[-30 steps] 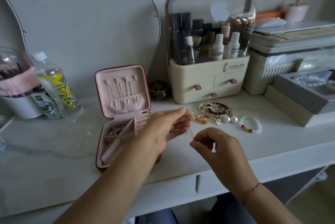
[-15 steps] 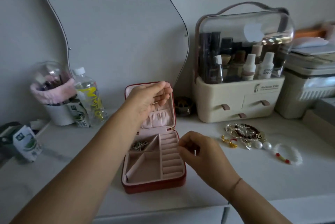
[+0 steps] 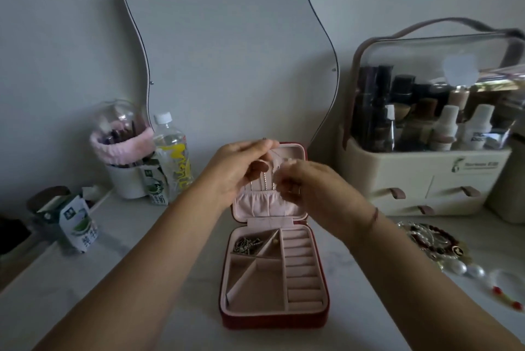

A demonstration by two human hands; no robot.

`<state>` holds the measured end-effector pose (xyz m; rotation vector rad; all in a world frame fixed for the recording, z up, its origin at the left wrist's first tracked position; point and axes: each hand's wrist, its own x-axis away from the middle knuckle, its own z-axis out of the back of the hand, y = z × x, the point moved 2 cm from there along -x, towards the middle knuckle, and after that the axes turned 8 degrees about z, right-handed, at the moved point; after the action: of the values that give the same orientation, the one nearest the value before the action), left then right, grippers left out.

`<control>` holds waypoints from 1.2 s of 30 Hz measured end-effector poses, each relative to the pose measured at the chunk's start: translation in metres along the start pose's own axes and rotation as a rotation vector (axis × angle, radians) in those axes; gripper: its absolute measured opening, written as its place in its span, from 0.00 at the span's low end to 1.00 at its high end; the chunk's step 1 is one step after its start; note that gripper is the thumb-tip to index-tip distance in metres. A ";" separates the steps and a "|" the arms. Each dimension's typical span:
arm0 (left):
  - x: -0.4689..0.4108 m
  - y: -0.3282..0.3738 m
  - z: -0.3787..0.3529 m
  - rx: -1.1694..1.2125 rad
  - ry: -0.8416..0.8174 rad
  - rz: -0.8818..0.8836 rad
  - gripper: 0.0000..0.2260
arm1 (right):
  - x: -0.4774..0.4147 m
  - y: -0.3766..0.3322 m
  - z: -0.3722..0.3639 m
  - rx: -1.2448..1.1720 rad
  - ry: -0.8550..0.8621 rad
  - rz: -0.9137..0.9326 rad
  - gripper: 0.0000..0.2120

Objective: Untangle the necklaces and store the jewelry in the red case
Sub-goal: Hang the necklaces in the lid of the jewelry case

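The table (image 3: 170, 322) carries everything, with the mirror (image 3: 227, 52) behind and the organizer (image 3: 426, 180) to my right. The case (image 3: 272, 319) lies open straight ahead, base flat, its lid (image 3: 295, 151) standing upright at the far edge with the pink lining towards me. Both hands are up in front of that lid, close together but apart: left hand (image 3: 235, 171) at its upper left, right hand (image 3: 309, 188) at its upper right. My left thumb and fingers pinch the top of a chain (image 3: 266, 180), which hangs straight down between my hands, long axis vertical, just in front of the lining and above its pocket. My right fingers curl beside it but are blurred, so I cannot tell if they grip it. The lid's hooks are hidden behind my fingertips. I judge the left hand, the nearer, should do the hooking. Nothing stands between. The bottle (image 3: 173, 157) and carton (image 3: 79, 225) are well off left, the waiting pile (image 3: 431, 240) well apart on the right, and a small tangle (image 3: 245, 244) lies in the base's back left compartment
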<state>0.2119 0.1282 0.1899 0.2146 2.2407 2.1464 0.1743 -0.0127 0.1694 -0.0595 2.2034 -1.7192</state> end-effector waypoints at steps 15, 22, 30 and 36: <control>-0.030 -0.026 0.004 -0.483 0.334 -0.298 0.02 | -0.041 0.022 0.042 0.642 0.398 0.186 0.08; -0.047 -0.042 -0.009 -0.607 0.524 -0.606 0.02 | -0.046 0.033 0.046 0.866 0.443 0.343 0.02; -0.054 -0.049 -0.016 -0.640 0.622 -0.684 0.03 | -0.056 0.035 0.047 0.965 0.613 0.430 0.06; -0.055 -0.053 -0.025 -0.624 0.668 -0.625 0.03 | -0.061 0.040 0.040 1.144 0.647 0.392 0.07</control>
<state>0.2594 0.0949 0.1340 -1.1824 1.3540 2.5519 0.2499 -0.0250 0.1384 1.2281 1.0416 -2.6461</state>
